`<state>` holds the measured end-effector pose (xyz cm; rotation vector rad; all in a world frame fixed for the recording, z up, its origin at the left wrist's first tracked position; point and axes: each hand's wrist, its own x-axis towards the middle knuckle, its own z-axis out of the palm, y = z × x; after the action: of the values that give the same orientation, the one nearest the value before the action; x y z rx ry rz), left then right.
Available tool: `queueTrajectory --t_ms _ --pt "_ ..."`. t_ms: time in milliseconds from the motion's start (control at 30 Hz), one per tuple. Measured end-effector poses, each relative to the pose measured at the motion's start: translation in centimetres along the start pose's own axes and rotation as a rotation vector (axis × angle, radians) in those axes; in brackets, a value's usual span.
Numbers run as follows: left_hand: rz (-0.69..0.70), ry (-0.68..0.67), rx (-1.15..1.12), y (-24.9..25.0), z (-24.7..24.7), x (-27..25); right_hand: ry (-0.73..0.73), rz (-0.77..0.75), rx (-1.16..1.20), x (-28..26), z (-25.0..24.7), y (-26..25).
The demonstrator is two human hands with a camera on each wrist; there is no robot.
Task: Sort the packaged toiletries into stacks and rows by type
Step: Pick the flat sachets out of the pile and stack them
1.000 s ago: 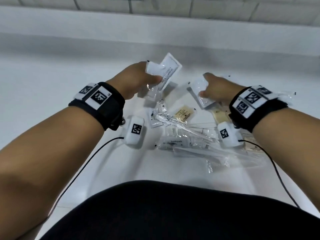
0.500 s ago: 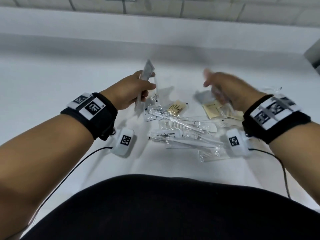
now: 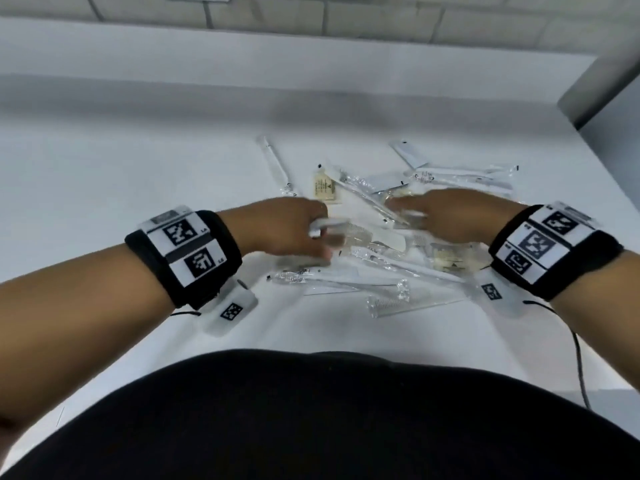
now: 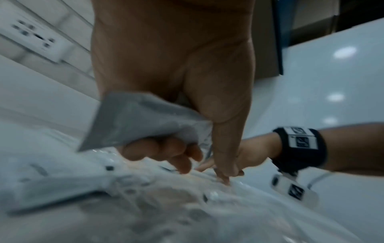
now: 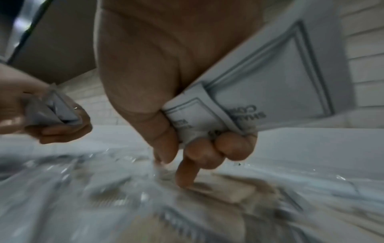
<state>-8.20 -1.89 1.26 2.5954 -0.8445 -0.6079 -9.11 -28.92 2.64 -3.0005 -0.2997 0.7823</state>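
Observation:
A heap of packaged toiletries point(image 3: 374, 258) lies on the white counter point(image 3: 138, 174): clear-wrapped toothbrushes, combs, tan soap packets point(image 3: 325, 188) and white sachets. My left hand point(image 3: 298, 230) hovers low over the heap's left side, its curled fingers gripping a white sachet point(image 4: 133, 121) in the palm while the thumb touches the wrappers below. My right hand point(image 3: 440, 216) is over the heap's right side and holds folded white printed sachets point(image 5: 259, 92) against the palm, with its index finger point(image 5: 187, 172) pressing down on a tan packet point(image 5: 228, 189).
One clear-wrapped stick point(image 3: 273, 161) lies apart at the heap's far left. A white sachet point(image 3: 408, 152) and long wrapped items point(image 3: 467, 174) lie at the far right. A raised ledge and tiled wall point(image 3: 311, 64) close the back. A wall socket point(image 4: 39, 39) shows in the left wrist view.
Both hands have come down from above the counter onto the heap and drawn toward me. The left hand's sachet, earlier held upright, is now tucked in the palm.

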Motion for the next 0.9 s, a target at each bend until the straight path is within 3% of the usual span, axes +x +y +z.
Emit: queueTrajectory --t_ms 100,167,267,333,433,533,667,767,833,900 --pt "0.009 -0.084 0.202 0.3 2.1 0.7 -0.021 -0.073 0.054 -0.7 1.3 0.8" --pt "-0.009 -0.012 0.217 0.0 2.1 1.2 0.064 -0.086 0.086 -0.1 0.8 1.8" --pt "-0.013 0.092 0.221 0.0 1.3 2.0 0.120 0.031 0.041 0.9 -0.8 2.7" --pt "-0.021 0.115 0.222 0.7 1.0 2.4 0.042 0.007 0.041 1.2 -1.1 2.1" --pt "-0.069 0.167 0.165 1.8 1.0 3.2 -0.108 -0.171 -0.005 1.2 -0.1 0.0" --pt "-0.057 0.268 0.134 2.2 1.6 4.6 -0.107 -0.261 -0.008 0.5 0.8 -0.1" --pt "0.011 0.394 0.161 3.5 2.1 7.1 -0.052 -0.131 -0.060 -0.5 0.6 4.4" --pt "0.005 0.271 0.210 5.0 1.7 9.5 -0.121 -0.022 0.044 -1.5 0.2 8.3" --pt "-0.030 0.111 0.249 5.9 1.4 11.0 -0.018 0.032 0.012 -2.4 -0.6 10.5" --pt "-0.052 0.034 0.325 6.1 1.3 12.5 0.047 0.153 0.002 -3.4 -1.2 12.5"
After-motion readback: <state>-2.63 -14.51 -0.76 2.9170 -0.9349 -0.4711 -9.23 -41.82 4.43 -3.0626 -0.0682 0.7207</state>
